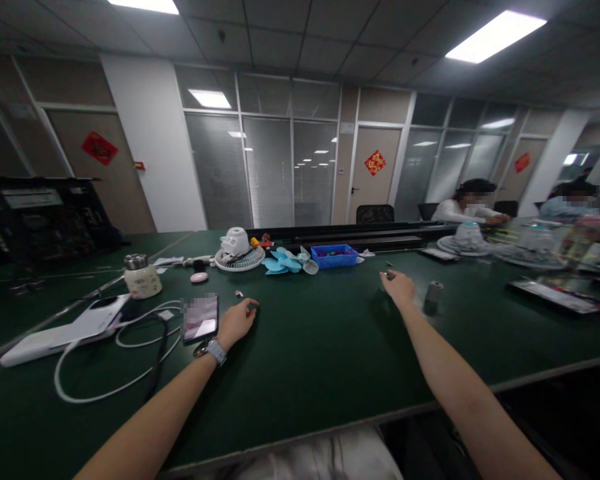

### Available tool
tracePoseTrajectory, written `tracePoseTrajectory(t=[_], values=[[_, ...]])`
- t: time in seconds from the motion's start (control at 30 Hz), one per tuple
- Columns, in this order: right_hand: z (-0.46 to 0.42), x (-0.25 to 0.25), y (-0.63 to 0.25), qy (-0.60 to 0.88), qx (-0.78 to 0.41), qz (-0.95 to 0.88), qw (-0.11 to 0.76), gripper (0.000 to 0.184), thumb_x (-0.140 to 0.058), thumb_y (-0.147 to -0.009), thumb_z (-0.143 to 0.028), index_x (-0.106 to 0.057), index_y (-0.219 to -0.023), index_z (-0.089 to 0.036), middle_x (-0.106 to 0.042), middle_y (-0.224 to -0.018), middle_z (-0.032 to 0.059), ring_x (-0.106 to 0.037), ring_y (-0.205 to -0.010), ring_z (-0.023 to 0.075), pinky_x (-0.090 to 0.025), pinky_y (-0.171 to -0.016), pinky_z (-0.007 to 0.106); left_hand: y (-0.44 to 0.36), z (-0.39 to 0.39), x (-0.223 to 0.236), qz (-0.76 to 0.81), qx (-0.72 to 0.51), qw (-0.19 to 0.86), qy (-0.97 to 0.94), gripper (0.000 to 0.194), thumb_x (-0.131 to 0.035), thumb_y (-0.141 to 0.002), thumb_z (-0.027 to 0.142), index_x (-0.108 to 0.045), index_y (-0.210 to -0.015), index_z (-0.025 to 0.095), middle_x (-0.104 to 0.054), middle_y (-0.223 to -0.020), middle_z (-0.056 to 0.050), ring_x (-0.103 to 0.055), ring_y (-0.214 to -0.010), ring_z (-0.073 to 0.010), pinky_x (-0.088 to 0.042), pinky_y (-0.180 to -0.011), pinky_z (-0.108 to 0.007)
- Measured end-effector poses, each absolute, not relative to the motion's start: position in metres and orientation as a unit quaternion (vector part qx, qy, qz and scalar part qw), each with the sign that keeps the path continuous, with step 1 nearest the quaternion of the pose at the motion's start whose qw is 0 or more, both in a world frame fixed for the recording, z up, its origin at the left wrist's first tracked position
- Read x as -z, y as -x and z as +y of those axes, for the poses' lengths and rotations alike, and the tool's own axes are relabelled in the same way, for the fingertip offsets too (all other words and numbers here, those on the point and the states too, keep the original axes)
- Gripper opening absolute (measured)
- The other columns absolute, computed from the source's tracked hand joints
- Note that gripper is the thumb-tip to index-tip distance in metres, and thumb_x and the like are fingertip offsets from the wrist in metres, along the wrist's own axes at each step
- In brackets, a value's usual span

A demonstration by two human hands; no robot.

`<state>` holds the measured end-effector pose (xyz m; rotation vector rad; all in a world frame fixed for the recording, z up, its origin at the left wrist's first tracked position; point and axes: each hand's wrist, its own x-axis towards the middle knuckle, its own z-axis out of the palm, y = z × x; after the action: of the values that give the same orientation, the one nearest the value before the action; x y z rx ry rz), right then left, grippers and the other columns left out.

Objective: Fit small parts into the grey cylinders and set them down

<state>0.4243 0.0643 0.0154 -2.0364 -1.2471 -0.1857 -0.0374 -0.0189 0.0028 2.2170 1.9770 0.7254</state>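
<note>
My left hand (237,322) rests on the green table (305,360), beside a propped phone (201,317) with a lit screen. Its fingers are loosely stretched, and nothing shows in them. A white earbud (239,293) lies just beyond that hand. Over the right part of the table, my right hand (400,289) is closed in a pinch. A small dark piece (391,275) shows at its fingertips, too small to name. Just right of this hand stands a grey metal cylinder (434,292), upright and apart from it.
A white fan part (236,243), light-blue fan blades (283,261) and a blue bin (335,256) line the back. To the left are a jar (143,279), a white power bank (65,333) and a looped white cable (105,395). Other people sit at the far right.
</note>
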Motion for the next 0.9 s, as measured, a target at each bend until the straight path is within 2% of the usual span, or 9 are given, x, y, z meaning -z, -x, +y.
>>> tracePoseTrajectory(t=[0.1,0.2,0.33,0.4,0.47,0.57,0.63,0.77,0.9], values=[[0.067,-0.006,-0.431,0.797,0.051,-0.482,0.361,0.059,-0.063,-0.07,-0.054,-0.064,-0.112,-0.013,-0.067,-0.099,0.0177,-0.064,-0.092,0.029,-0.049,-0.075,0.035,0.038,-0.018,-0.002,0.643,-0.236,0.047,-0.727,0.031,-0.041,-0.085,0.034,-0.058,-0.109,0.023,-0.068,-0.077,-0.003,-0.063,-0.073,-0.0184,-0.039,-0.062,-0.025],[0.068,-0.004,-0.435,0.808,0.027,-0.471,0.353,0.049,-0.066,-0.069,-0.05,-0.068,-0.102,-0.013,-0.069,-0.095,0.0159,-0.065,-0.091,0.0282,-0.05,-0.074,0.034,0.039,-0.018,-0.002,0.643,-0.236,0.046,-0.727,0.032,-0.041,-0.085,0.034,-0.058,-0.109,0.023,-0.068,-0.08,-0.003,-0.063,-0.074,-0.0185,-0.039,-0.063,-0.025],[0.064,-0.018,-0.4,0.772,0.024,-0.51,0.38,0.045,-0.068,-0.066,-0.049,-0.069,-0.098,-0.016,-0.07,-0.093,0.0127,-0.065,-0.091,0.0267,-0.05,-0.076,0.034,0.04,-0.017,-0.001,0.645,-0.236,0.043,-0.725,0.032,-0.041,-0.085,0.034,-0.059,-0.109,0.023,-0.068,-0.082,-0.004,-0.063,-0.075,-0.0183,-0.039,-0.062,-0.025],[0.055,-0.025,-0.359,0.706,-0.021,-0.576,0.412,0.044,-0.069,-0.066,-0.049,-0.069,-0.096,-0.017,-0.071,-0.091,0.01,-0.066,-0.088,0.0241,-0.05,-0.076,0.032,0.04,-0.017,0.0,0.644,-0.24,0.047,-0.725,0.032,-0.043,-0.084,0.035,-0.059,-0.109,0.023,-0.068,-0.081,-0.004,-0.063,-0.074,-0.018,-0.039,-0.062,-0.025],[0.04,-0.028,-0.308,0.606,-0.12,-0.653,0.437,0.044,-0.071,-0.065,-0.048,-0.068,-0.095,-0.017,-0.071,-0.091,0.0081,-0.066,-0.083,0.0208,-0.051,-0.074,0.03,0.038,-0.019,-0.002,0.639,-0.256,0.056,-0.723,0.032,-0.044,-0.084,0.037,-0.061,-0.107,0.023,-0.068,-0.079,-0.003,-0.062,-0.071,-0.0176,-0.039,-0.062,-0.025],[0.009,-0.022,-0.239,0.442,-0.261,-0.749,0.419,0.046,-0.073,-0.064,-0.047,-0.068,-0.097,-0.016,-0.071,-0.091,0.0071,-0.066,-0.08,0.0186,-0.052,-0.073,0.029,0.029,-0.026,-0.011,0.609,-0.31,0.084,-0.725,0.037,-0.042,-0.085,0.045,-0.063,-0.106,0.023,-0.067,-0.077,-0.002,-0.061,-0.069,-0.0169,-0.041,-0.062,-0.025],[-0.011,-0.017,-0.21,0.379,-0.304,-0.777,0.4,0.047,-0.073,-0.064,-0.048,-0.068,-0.098,-0.016,-0.071,-0.09,0.0063,-0.066,-0.079,0.0185,-0.053,-0.071,0.029,0.019,-0.033,-0.019,0.562,-0.355,0.122,-0.737,0.042,-0.042,-0.085,0.05,-0.064,-0.105,0.021,-0.069,-0.084,-0.003,-0.061,-0.074,-0.0168,-0.042,-0.066,-0.025],[-0.033,-0.012,-0.192,0.344,-0.316,-0.796,0.386,0.043,-0.072,-0.065,-0.046,-0.069,-0.095,-0.016,-0.07,-0.085,0.0044,-0.064,-0.075,0.0172,-0.051,-0.068,0.026,0.001,-0.045,-0.033,0.478,-0.376,0.197,-0.769,0.045,-0.047,-0.082,0.053,-0.068,-0.102,0.019,-0.069,-0.097,-0.006,-0.06,-0.084,-0.0178,-0.044,-0.07,-0.026],[-0.032,-0.008,-0.194,0.352,-0.29,-0.804,0.382,0.036,-0.072,-0.066,-0.044,-0.07,-0.088,-0.015,-0.068,-0.077,0.0026,-0.061,-0.068,0.0148,-0.046,-0.062,0.024,-0.005,-0.051,-0.038,0.455,-0.36,0.185,-0.793,0.043,-0.053,-0.079,0.053,-0.071,-0.099,0.02,-0.069,-0.092,-0.006,-0.058,-0.078,-0.0168,-0.042,-0.067,-0.026]])
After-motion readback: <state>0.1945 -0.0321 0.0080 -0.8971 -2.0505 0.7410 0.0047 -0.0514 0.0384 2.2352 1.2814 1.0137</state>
